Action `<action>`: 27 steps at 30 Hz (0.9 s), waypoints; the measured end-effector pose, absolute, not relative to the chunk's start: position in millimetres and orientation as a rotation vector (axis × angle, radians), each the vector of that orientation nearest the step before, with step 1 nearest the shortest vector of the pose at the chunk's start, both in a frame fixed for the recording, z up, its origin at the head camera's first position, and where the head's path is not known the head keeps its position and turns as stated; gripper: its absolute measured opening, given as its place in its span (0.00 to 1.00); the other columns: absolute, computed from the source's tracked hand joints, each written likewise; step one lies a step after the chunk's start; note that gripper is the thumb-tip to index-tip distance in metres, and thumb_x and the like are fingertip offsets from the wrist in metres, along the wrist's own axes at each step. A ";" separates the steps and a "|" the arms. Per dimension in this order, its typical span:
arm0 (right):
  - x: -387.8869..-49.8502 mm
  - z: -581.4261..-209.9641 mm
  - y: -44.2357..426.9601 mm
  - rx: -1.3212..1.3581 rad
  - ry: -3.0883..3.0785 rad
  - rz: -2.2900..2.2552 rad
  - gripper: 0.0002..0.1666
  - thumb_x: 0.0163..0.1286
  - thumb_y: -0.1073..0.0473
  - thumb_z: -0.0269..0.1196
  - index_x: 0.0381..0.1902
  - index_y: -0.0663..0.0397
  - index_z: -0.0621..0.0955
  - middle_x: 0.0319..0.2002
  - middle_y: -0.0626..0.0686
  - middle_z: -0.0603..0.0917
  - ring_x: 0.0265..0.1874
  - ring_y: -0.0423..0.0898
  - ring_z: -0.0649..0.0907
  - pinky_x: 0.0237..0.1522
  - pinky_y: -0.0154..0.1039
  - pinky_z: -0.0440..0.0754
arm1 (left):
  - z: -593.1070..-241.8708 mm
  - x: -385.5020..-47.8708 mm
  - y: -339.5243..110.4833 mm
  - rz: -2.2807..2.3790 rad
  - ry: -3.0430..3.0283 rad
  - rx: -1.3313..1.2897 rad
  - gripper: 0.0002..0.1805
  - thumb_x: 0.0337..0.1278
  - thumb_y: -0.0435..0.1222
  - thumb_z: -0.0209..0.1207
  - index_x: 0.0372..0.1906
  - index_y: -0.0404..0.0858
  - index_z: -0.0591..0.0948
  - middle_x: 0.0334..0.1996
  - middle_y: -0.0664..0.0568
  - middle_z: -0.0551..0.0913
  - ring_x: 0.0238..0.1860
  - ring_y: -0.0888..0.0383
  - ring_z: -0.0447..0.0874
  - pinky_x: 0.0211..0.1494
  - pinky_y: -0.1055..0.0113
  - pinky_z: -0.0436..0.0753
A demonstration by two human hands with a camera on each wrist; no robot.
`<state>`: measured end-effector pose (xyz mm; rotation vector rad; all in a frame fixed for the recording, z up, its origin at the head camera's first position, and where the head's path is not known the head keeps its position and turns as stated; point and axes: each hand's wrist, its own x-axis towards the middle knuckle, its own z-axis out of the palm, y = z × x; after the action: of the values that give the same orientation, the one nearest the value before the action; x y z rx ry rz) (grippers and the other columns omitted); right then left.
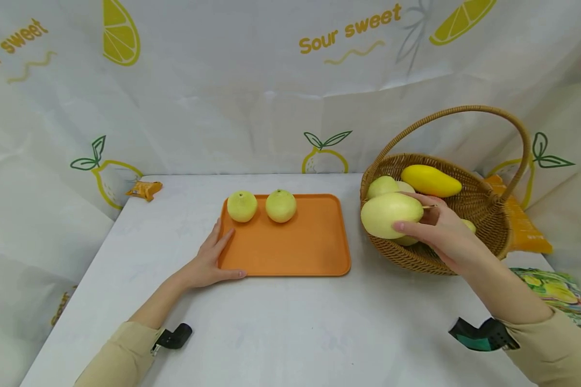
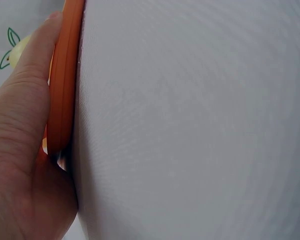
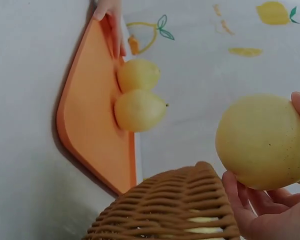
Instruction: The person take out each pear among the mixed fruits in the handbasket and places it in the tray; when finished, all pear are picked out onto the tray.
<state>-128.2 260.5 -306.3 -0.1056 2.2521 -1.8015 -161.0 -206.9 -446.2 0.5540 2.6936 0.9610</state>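
My right hand (image 1: 438, 228) grips a pale yellow-green pear (image 1: 392, 215) by its sides, above the near left part of the wicker basket (image 1: 484, 226). In the right wrist view, that pear (image 3: 262, 142) is between thumb and fingers, beyond the basket's rim. My left hand (image 1: 210, 260) rests at the left edge of the orange tray (image 1: 290, 250), fingers spread along the side and thumb at the front corner. Two pears, a left one (image 1: 242, 206) and a right one (image 1: 281, 206), sit upright at the tray's back left.
Inside the basket lie a yellow mango (image 1: 431, 181) and more pears (image 1: 382, 186), partly hidden by the hand. The tall handle arches over it. An orange bag (image 1: 528, 228) and a colourful printed packet (image 1: 559, 295) lie at the right; a small orange wrapper (image 1: 145, 190) is back left.
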 end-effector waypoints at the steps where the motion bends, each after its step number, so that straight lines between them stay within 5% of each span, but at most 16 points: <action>1: -128.1 -306.1 255.9 -0.125 2.243 -1.820 0.31 0.70 0.62 0.61 0.68 0.49 0.65 0.58 0.52 0.67 0.50 0.42 0.75 0.48 0.29 0.77 | -445.8 -160.8 -206.8 0.964 2.692 0.551 0.62 0.47 0.58 0.69 0.78 0.37 0.46 0.76 0.41 0.24 0.75 0.39 0.27 0.70 0.34 0.42; 14: -130.1 -304.3 202.7 -0.190 2.243 -1.784 0.41 0.65 0.59 0.68 0.72 0.50 0.63 0.63 0.59 0.68 0.54 0.49 0.72 0.50 0.32 0.76 | -445.3 -160.7 -206.5 0.957 2.684 0.535 0.62 0.47 0.59 0.69 0.78 0.39 0.47 0.76 0.44 0.24 0.76 0.41 0.27 0.71 0.36 0.43; 27: -137.2 -327.6 172.5 -0.190 2.309 -1.698 0.43 0.57 0.55 0.74 0.69 0.47 0.69 0.66 0.54 0.66 0.58 0.55 0.66 0.57 0.50 0.65 | -444.7 -160.1 -205.5 0.949 2.684 0.517 0.62 0.46 0.60 0.69 0.78 0.40 0.46 0.76 0.45 0.24 0.76 0.41 0.27 0.71 0.36 0.44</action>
<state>-137.2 172.5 -327.6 -0.1905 2.3092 -1.6984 -160.1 -205.5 -444.7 0.5165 2.6843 0.9493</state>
